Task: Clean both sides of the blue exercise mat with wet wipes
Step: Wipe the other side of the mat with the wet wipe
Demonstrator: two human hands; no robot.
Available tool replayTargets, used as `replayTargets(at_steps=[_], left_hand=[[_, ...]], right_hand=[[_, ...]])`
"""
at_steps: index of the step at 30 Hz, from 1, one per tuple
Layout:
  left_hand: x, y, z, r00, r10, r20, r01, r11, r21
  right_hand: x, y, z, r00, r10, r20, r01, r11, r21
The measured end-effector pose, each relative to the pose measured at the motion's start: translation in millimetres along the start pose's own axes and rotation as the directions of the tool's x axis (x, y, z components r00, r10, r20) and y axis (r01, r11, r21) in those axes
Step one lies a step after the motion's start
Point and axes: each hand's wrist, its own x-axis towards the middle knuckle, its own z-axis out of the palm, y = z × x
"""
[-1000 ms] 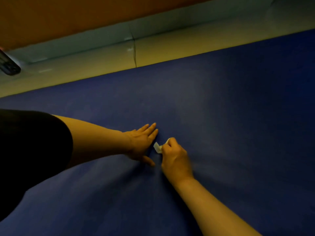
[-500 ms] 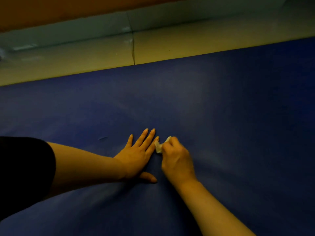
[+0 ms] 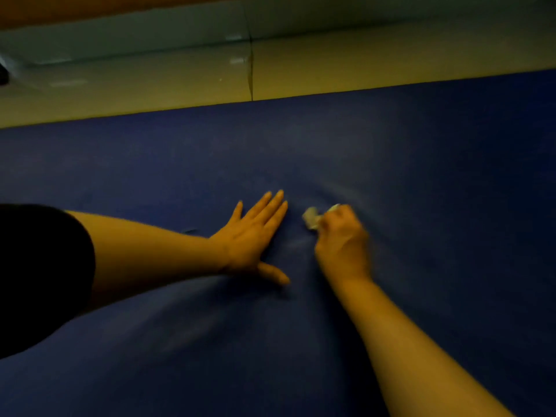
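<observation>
The blue exercise mat point(image 3: 421, 176) lies flat and fills most of the view. My left hand point(image 3: 255, 236) rests palm down on it with straight fingers and the thumb spread toward me. Just to its right, my right hand point(image 3: 343, 239) grips a small bunched white wet wipe point(image 3: 311, 217) and holds it against the mat. The right hand is blurred by motion. Only a corner of the wipe shows past the fingers.
Beyond the mat's far edge runs a pale tiled floor point(image 3: 361, 70) with a dark seam point(image 3: 251, 73), then a light skirting and an orange-brown wall point(image 3: 60, 10). A dark object point(image 3: 3, 74) sits at the far left edge.
My right hand with the wipe has moved a little to the right, away from the left fingers. The left hand stays flat on the mat.
</observation>
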Motion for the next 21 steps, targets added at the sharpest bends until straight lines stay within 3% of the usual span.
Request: replayTargets(at_steps=[3,4,6,8,10,12,14,17,19,21], left_hand=[[17.3,-14.2,-26.3,0.999,-0.030,-0.041,0.029,0.999,-0.023],[22.6,-18.1,-31.7,0.999,-0.039,-0.030,0.038,0.999,-0.020],[32.1,-20.2,-34.4,0.998,-0.059,0.011,0.059,0.998,0.017],[39.0,-15.0,-30.8,0.996,-0.075,0.053,0.071,0.995,0.069],[41.7,-10.6,-27.0,0.993,-0.089,0.073,0.084,0.993,0.078],[40.7,-12.5,-25.4,0.995,-0.083,0.052,0.080,0.995,0.065],[38.5,-16.1,-25.3,0.997,-0.068,0.042,0.066,0.997,0.042],[38.7,-17.0,-24.9,0.996,-0.067,0.057,0.066,0.997,0.032],[40.0,-15.3,-24.1,0.996,-0.067,0.055,0.064,0.997,0.044],[40.1,-15.8,-23.3,0.997,-0.062,0.044,0.061,0.997,0.041]], right_hand=[[24.5,21.6,-13.5,0.968,0.229,-0.102,-0.236,0.970,-0.065],[24.1,16.1,-10.6,0.960,0.237,-0.148,-0.248,0.966,-0.066],[9.5,-6.4,4.5,0.981,0.083,-0.175,-0.087,0.996,-0.020],[-13.4,-25.1,25.3,0.983,-0.177,-0.041,0.177,0.984,0.009],[-17.1,-29.1,32.3,0.946,-0.306,0.106,0.305,0.952,0.024],[3.4,-15.9,26.8,0.956,-0.271,0.115,0.275,0.961,-0.015],[29.8,1.0,16.0,0.989,-0.150,-0.006,0.149,0.984,-0.101],[49.6,10.1,8.4,0.981,0.045,-0.186,-0.060,0.995,-0.077],[37.1,-6.7,18.3,0.982,-0.027,-0.188,0.017,0.998,-0.054],[18.6,-25.2,31.4,0.973,-0.228,-0.033,0.228,0.974,0.006]])
